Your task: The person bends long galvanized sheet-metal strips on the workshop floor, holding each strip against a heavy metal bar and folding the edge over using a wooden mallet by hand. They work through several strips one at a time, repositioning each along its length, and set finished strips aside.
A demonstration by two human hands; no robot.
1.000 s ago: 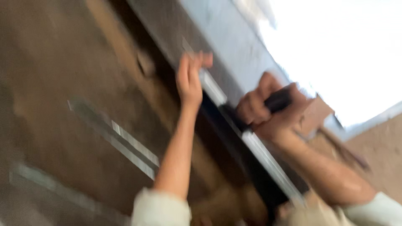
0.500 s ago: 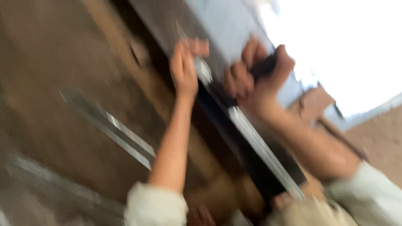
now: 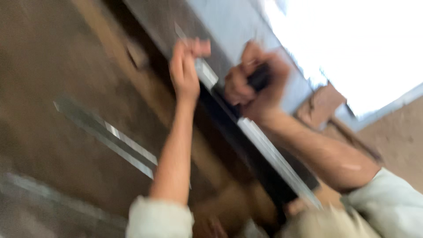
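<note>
Rail: pale metal, seen slanting from close to the body up to both hands, over a dark gap. Nearest, noted pale sleeves. Noted on the brown surface to the left a second strip, well apart. Gripped higher up by left hand, fingers curled over the edge. Right hand closed fully round a dark handle, just beside the rail; kind of tool not to be told through blur. Judged as steadying the rail while working the tool on it. Called next for a firm left hold. Beyond, a brown block.
</note>
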